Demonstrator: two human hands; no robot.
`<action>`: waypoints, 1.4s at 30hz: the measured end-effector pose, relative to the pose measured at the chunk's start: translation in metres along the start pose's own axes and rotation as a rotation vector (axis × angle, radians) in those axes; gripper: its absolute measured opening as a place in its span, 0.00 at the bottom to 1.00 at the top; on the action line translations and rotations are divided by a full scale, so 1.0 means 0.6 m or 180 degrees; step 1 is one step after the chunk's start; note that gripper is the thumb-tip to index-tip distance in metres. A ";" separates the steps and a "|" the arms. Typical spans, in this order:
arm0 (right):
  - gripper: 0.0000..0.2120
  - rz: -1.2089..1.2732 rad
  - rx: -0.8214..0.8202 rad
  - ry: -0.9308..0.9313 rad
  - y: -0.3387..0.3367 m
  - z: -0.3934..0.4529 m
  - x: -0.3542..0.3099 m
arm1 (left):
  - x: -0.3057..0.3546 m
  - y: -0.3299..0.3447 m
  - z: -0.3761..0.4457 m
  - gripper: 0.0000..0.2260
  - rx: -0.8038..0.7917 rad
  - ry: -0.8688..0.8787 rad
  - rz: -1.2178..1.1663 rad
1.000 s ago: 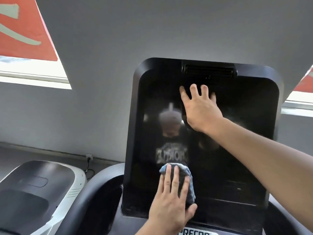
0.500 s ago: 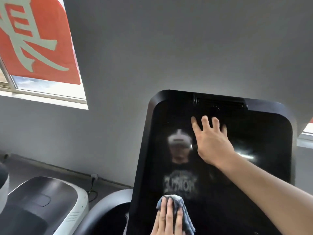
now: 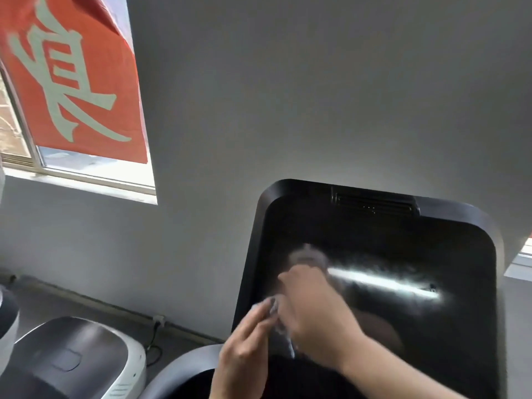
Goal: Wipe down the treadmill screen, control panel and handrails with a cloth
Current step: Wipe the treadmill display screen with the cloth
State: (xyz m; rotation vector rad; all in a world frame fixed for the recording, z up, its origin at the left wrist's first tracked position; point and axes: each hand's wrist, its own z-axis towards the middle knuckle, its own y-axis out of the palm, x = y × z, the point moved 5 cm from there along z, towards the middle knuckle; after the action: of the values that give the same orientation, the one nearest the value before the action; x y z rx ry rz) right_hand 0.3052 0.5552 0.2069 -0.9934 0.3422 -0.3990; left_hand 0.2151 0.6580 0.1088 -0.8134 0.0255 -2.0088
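Note:
The treadmill's big black screen [image 3: 417, 335] fills the lower right, with a bright streak of glare across it. My hands meet in front of its lower left part. My left hand [image 3: 244, 352] comes up from below, its fingers pinching a small grey-blue cloth [image 3: 277, 321]. My right hand [image 3: 313, 309] reaches in from the right and lies over the cloth, fingers curled. Motion blur hides whether it grips the cloth. A curved grey handrail [image 3: 178, 375] shows below the screen's left edge.
A neighbouring machine's grey and white cover [image 3: 74, 361] stands at lower left. Behind it a cable hangs from a wall socket [image 3: 157, 319]. A red banner [image 3: 74, 82] hangs in the window at upper left. The grey wall rises behind the screen.
My right hand left the upper screen and dropped to the cloth. My left hand lifted the cloth off the glass, now pinching it. The view swung up and left.

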 end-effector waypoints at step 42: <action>0.26 -0.1628 0.0444 -0.0373 0.067 0.120 0.091 | -0.103 -0.015 -0.023 0.27 -0.0344 -0.1724 0.1049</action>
State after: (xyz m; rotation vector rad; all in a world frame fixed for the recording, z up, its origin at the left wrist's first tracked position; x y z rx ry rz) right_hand 0.3922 0.6018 0.2032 -0.9562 -0.0527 -0.8122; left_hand 0.2217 0.7072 0.0680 -1.3089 -0.0413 -1.4424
